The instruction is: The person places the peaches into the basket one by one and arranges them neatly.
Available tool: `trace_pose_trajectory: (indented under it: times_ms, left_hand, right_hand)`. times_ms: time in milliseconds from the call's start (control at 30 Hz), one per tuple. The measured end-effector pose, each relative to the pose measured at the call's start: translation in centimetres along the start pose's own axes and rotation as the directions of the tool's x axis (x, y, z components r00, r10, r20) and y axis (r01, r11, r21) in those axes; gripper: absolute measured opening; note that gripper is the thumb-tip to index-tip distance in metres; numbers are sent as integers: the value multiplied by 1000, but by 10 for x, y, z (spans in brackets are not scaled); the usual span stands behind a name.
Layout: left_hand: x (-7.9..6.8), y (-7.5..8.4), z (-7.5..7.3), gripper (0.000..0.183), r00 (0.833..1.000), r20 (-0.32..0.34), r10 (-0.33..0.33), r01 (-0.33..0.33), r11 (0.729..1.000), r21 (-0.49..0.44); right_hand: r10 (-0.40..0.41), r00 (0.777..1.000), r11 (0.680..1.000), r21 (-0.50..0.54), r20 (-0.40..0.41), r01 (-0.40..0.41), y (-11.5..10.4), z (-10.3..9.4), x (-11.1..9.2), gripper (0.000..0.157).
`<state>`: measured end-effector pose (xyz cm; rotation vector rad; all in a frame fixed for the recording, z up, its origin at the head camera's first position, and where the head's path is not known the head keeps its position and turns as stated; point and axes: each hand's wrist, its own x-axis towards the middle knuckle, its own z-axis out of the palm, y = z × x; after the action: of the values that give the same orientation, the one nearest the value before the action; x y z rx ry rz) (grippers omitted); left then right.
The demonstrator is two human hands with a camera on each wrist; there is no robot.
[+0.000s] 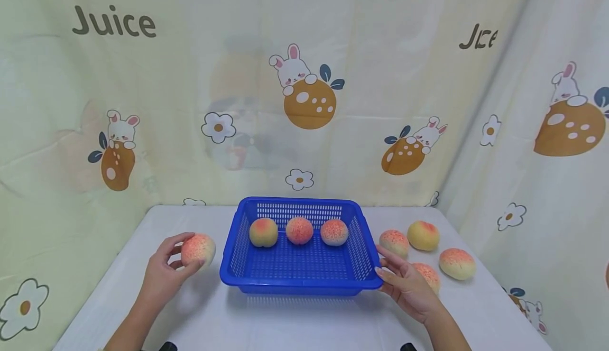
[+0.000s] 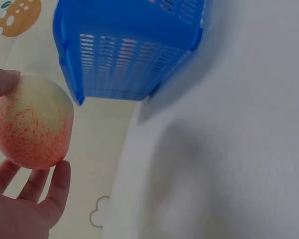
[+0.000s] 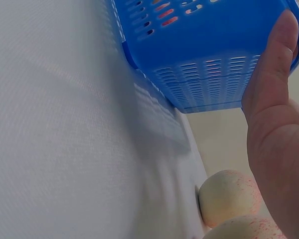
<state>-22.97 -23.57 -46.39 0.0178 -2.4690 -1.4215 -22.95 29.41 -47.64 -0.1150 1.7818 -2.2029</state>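
My left hand (image 1: pixel 166 266) grips a pink-speckled peach (image 1: pixel 198 250) between thumb and fingers, left of the blue plastic basket (image 1: pixel 300 282). The left wrist view shows that peach (image 2: pixel 35 122) held off the table, apart from the basket wall (image 2: pixel 124 64). At the basket's right side, my right hand (image 1: pixel 409 287) holds the rim, its thumb (image 3: pixel 281 37) over the edge in the right wrist view. Inside the basket, along its far side, sit a yellowish peach (image 1: pixel 264 232) and two redder peaches, one in the middle (image 1: pixel 299 230) and one at the right (image 1: pixel 334 232).
Several peaches lie on the white table (image 1: pixel 304 324) right of the basket: a speckled peach (image 1: pixel 393 241), a yellow peach (image 1: pixel 423 236), an outer peach (image 1: pixel 457 264), and a peach (image 1: pixel 428 275) partly behind my right hand. A patterned curtain (image 1: pixel 304 150) hangs behind.
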Motion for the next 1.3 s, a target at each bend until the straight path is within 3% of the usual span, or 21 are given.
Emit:
trace_pose_trajectory:
  times_ms: [167, 400, 800, 1300]
  left_hand:
    - [-3, 9, 0, 66, 999, -29, 36, -37, 999, -22]
    - [-8, 29, 2, 67, 999, -31, 28, -30, 997, -70]
    - [-13, 52, 17, 66, 999, 37, 19, -13, 990, -140]
    - [-5, 78, 51, 61, 989, 147, 2, 36, 965, -258]
  right_hand:
    - [-5, 1000, 1000, -1, -4, 5, 1, 0, -1, 70]
    - [-11, 1000, 1000, 5, -1, 11, 1, 0, -1, 69]
    - [-18, 1000, 1000, 1, 4, 18, 2, -2, 0, 69]
    - [-14, 1000, 1000, -1, -6, 14, 1, -1, 0, 68]
